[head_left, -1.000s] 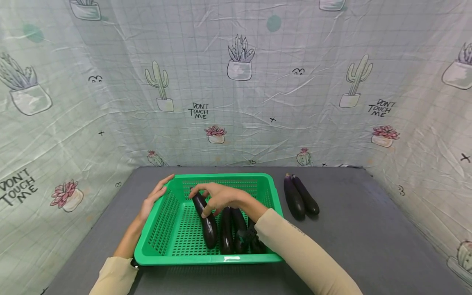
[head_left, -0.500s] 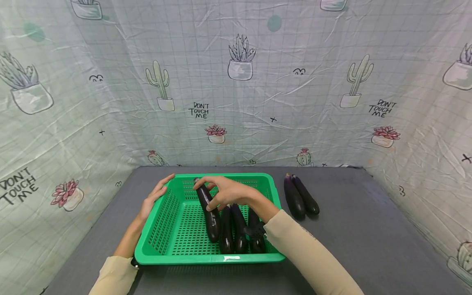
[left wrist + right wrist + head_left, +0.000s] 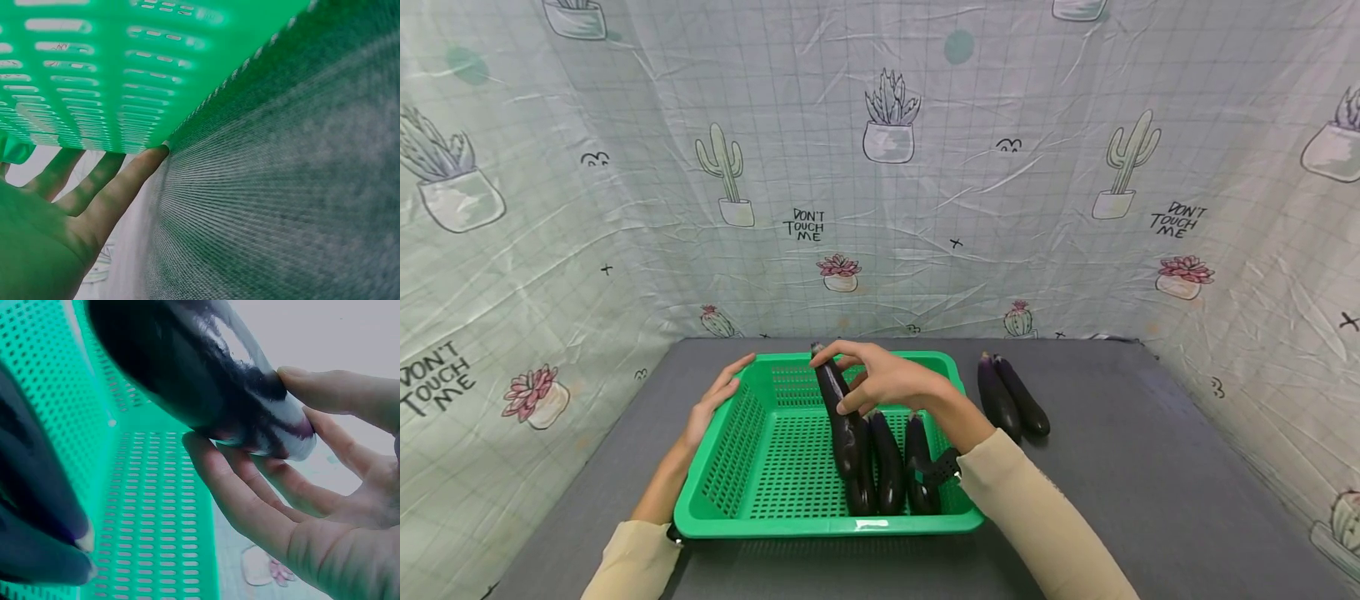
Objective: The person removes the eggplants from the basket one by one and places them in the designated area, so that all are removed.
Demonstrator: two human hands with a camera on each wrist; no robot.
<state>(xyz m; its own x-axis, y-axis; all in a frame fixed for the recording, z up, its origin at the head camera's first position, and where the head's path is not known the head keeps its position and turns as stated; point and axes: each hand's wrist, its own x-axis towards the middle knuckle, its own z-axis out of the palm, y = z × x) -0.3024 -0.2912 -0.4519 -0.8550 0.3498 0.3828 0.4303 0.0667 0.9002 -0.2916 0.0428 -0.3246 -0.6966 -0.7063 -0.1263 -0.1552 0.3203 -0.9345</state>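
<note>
My right hand (image 3: 887, 379) pinches an eggplant (image 3: 835, 400) near its stem end, thumb on one side and fingers on the other. In the right wrist view that eggplant (image 3: 206, 369) is tilted above the basket floor. Three more eggplants lie side by side in the right half of the green basket (image 3: 775, 527); the held one partly covers the leftmost of them. My left hand (image 3: 706, 408) rests along the basket's left side. Its fingers (image 3: 119, 197) are extended and touch the perforated wall in the left wrist view.
Two eggplants (image 3: 1011, 400) lie together on the grey tabletop (image 3: 1120, 467), just right of the basket. A printed cloth (image 3: 955, 208) with cactus drawings hangs behind the table and along both sides.
My right hand has lifted the eggplant and carried it up and to the right, over the leftmost lying eggplant. The left hand and the basket have stayed in place.
</note>
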